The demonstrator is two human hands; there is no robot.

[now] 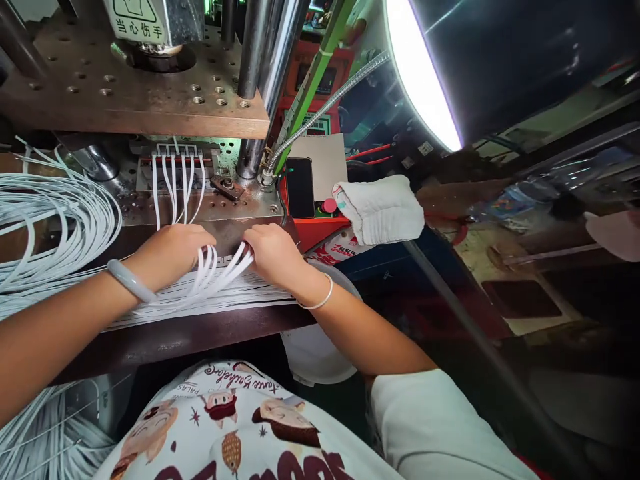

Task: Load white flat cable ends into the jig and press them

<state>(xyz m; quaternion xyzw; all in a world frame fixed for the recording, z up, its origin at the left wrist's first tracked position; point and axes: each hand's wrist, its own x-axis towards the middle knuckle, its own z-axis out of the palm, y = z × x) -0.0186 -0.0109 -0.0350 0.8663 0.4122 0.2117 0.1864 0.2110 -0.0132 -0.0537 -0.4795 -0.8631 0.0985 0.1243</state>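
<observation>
Head view, left hand point(173, 253), right hand point(273, 250), both grips closed on white cables point(216, 272), ends in press mould point(177, 160).

Cannot see fingertips of left hand point(170, 251) or right hand point(273, 253) among white cables point(216, 272). Cannot trace cable coil point(60, 215) past left edge.

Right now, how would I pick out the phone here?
Find the big rusty brown drilled plate and the shiny steel columns passing through it. Just past the right hand, which grips white cables, an orange-red box sits at the columns' foot. The phone stands upright there: a dark, glossy slab against pale cardboard, left of the folded white cloth.
</observation>
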